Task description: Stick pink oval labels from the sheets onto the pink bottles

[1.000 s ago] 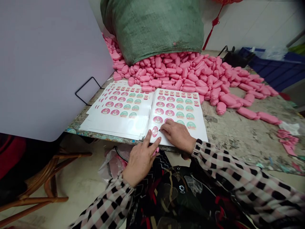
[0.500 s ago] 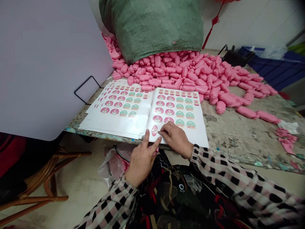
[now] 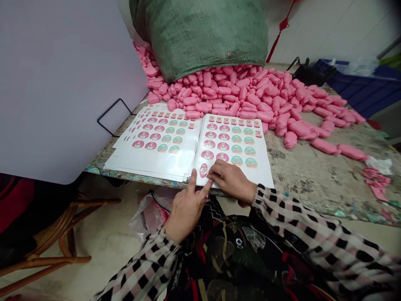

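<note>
On the table's front edge lies a sheet of stickers (image 3: pixel 232 177) with rows of pink and green labels. My left hand (image 3: pixel 187 211) rests at its lower edge, index finger and thumb stretched onto the paper. Beneath it a bit of a pink bottle (image 3: pixel 206 196) shows, seemingly held by the lower fingers; most of it is hidden. My right hand (image 3: pixel 230 179) is closed in a pinch close beside an oval pink sticker (image 3: pixel 203 170) near the sheet's bottom left corner. What sits between its fingertips is too small to make out.
More sticker sheets (image 3: pixel 150 161) lie fanned at the left. Behind them spreads a heap of small pink bottles (image 3: pixel 250 100) under a large green sack (image 3: pixel 203 37). A pale panel (image 3: pixel 62 83) stands left, a blue crate (image 3: pixel 360 90) far right. A cane chair (image 3: pixel 62 238) is below left.
My right fingertips have shifted slightly down and left, closer to my left index finger. The left hand stays nearly in place.
</note>
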Demonstrator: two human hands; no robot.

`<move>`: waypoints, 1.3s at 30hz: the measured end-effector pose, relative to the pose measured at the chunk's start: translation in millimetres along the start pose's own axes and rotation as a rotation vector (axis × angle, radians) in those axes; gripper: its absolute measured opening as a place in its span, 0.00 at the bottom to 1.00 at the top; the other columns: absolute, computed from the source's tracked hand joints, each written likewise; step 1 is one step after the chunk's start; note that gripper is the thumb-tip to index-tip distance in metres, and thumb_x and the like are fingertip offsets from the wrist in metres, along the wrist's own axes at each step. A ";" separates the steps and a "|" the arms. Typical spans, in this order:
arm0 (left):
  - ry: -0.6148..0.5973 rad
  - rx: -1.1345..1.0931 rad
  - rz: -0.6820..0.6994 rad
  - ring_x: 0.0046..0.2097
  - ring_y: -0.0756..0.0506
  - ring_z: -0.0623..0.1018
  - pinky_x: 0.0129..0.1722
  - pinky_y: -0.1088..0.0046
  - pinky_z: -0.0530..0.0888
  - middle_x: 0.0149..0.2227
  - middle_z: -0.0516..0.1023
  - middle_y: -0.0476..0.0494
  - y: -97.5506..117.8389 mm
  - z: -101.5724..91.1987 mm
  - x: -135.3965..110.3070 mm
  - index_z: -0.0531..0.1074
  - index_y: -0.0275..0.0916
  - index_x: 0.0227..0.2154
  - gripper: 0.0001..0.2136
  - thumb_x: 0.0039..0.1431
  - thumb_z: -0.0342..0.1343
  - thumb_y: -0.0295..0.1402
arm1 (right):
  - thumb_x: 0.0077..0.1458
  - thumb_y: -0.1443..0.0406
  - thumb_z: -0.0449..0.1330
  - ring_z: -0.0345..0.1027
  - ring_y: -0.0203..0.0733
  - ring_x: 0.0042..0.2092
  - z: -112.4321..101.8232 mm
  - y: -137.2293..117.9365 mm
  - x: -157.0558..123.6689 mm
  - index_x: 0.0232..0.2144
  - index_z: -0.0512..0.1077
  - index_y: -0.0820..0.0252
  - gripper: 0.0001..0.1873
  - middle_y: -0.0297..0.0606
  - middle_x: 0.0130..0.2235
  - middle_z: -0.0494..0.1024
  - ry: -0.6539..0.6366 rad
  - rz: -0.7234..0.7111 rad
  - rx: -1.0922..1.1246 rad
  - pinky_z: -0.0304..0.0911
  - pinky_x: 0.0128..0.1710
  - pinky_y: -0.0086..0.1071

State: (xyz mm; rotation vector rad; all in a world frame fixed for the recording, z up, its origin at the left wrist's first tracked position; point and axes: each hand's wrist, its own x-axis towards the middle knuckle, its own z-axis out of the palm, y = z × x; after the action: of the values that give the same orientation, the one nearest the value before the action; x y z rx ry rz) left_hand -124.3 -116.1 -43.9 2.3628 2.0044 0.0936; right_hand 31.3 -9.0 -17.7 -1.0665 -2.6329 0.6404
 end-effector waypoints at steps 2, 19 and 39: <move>-0.003 0.014 0.002 0.37 0.43 0.77 0.34 0.65 0.72 0.65 0.40 0.30 -0.3 -0.7 0.7 0.50 0.56 0.60 0.25 0.61 0.44 0.33 | 0.59 0.62 0.50 0.62 0.35 0.36 -0.3 1.9 1.5 0.33 0.70 0.60 0.11 0.36 0.35 0.68 -0.008 -0.022 0.008 0.52 0.32 0.27; -0.015 0.096 0.024 0.36 0.44 0.77 0.33 0.66 0.72 0.64 0.45 0.26 -0.9 -2.7 2.5 0.48 0.55 0.60 0.23 0.62 0.41 0.35 | 0.58 0.63 0.52 0.62 0.36 0.36 0.5 -2.6 1.6 0.32 0.68 0.60 0.08 0.36 0.33 0.69 0.014 0.085 0.084 0.54 0.34 0.29; 0.024 0.083 0.014 0.36 0.44 0.76 0.32 0.65 0.72 0.64 0.44 0.28 -1.5 6.8 1.2 0.46 0.57 0.60 0.24 0.62 0.41 0.36 | 0.61 0.60 0.46 0.64 0.38 0.35 13.8 -14.9 9.1 0.36 0.66 0.58 0.11 0.38 0.38 0.68 0.197 0.321 -0.141 0.54 0.32 0.31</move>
State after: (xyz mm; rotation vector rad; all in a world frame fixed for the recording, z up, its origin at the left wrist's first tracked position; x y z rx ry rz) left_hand -125.1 -114.7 -50.8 2.4372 2.0411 0.0400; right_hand 10.8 -16.4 -22.3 -1.5288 -2.3878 0.3865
